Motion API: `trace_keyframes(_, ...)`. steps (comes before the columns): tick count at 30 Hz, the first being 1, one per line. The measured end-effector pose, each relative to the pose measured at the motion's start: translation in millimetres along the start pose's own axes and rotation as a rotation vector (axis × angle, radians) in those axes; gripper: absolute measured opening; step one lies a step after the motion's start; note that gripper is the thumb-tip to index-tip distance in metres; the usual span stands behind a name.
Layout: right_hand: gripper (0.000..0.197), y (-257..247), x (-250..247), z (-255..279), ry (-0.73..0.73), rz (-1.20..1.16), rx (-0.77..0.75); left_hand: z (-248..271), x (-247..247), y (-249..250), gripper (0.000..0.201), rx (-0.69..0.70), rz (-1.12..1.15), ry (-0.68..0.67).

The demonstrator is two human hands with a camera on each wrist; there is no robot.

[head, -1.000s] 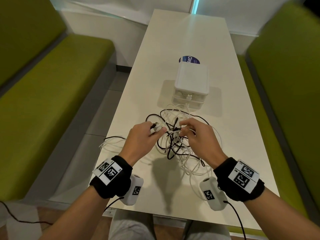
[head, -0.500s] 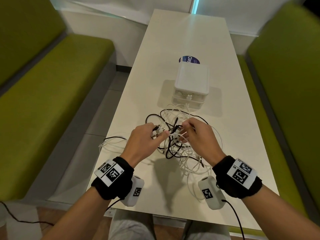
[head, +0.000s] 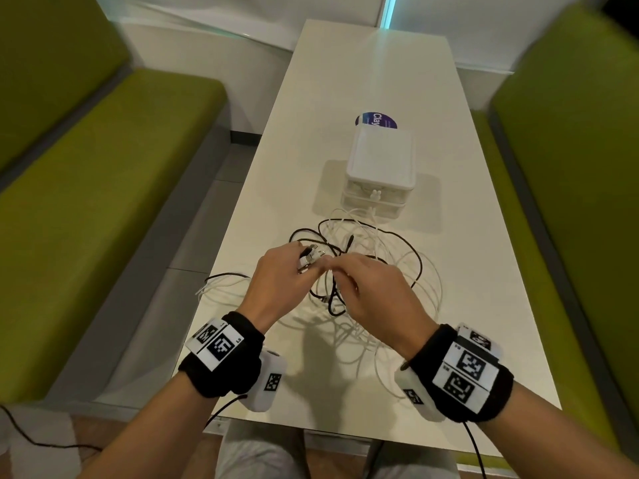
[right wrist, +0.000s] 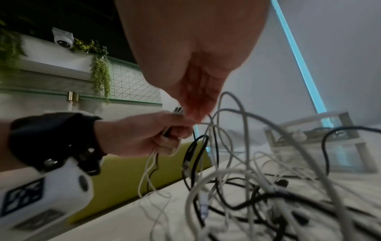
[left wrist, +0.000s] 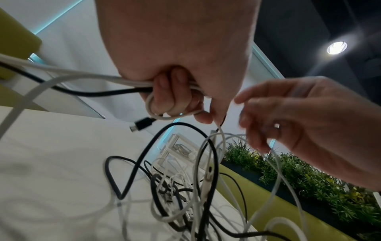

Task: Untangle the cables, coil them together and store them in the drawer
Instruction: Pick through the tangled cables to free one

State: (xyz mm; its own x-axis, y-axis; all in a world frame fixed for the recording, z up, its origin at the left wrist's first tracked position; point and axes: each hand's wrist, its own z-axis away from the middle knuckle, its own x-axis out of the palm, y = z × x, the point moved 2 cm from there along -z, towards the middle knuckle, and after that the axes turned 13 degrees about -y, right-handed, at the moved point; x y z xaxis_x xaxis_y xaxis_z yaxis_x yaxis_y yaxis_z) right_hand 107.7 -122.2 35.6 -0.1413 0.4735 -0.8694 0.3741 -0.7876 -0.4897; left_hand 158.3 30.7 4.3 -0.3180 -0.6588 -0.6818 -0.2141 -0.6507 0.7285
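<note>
A tangle of black and white cables [head: 377, 267] lies on the white table [head: 363, 63] in front of a small white drawer unit [head: 380, 167], whose drawers are closed. My left hand [head: 311, 266] hovers over the tangle's left side and grips a bundle of cable ends [head: 311, 255]. In the left wrist view its fingers [left wrist: 175, 97] curl round white and black strands, and a black plug [left wrist: 142, 124] sticks out below. My right hand [head: 337, 271] meets the left hand's fingertips and pinches a thin white cable [right wrist: 233, 101] there.
Green benches [head: 86, 202] flank the table on both sides. A round blue sticker [head: 377, 119] lies behind the drawer unit. Some white and black strands [head: 221, 285] trail over the table's left edge. A planter with greenery [left wrist: 309, 176] runs behind the right bench.
My right hand has moved left until its fingertips touch the left hand's. The left hand keeps its grip on the cable ends and has barely shifted.
</note>
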Motion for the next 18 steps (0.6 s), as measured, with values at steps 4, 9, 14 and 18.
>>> trace_keyframes(4,0.023,12.6,7.3,-7.4,-0.059,0.062,0.175,3.0,-3.3,0.6,0.046,-0.012,0.003,0.020)
trace_keyframes(9,0.017,27.9,12.1,-16.8,-0.048,-0.003,0.246,2.0,-7.0,-0.7,0.048,-0.033,0.019,0.000)
trace_keyframes(14,0.014,30.9,18.3,-17.7,-0.093,-0.031,0.226,1.7,-16.3,-3.8,0.047,-0.018,0.244,0.054)
trace_keyframes(18,0.007,25.4,19.8,-23.3,-0.138,-0.090,0.166,3.8,-29.2,0.8,0.047,-0.016,0.432,0.113)
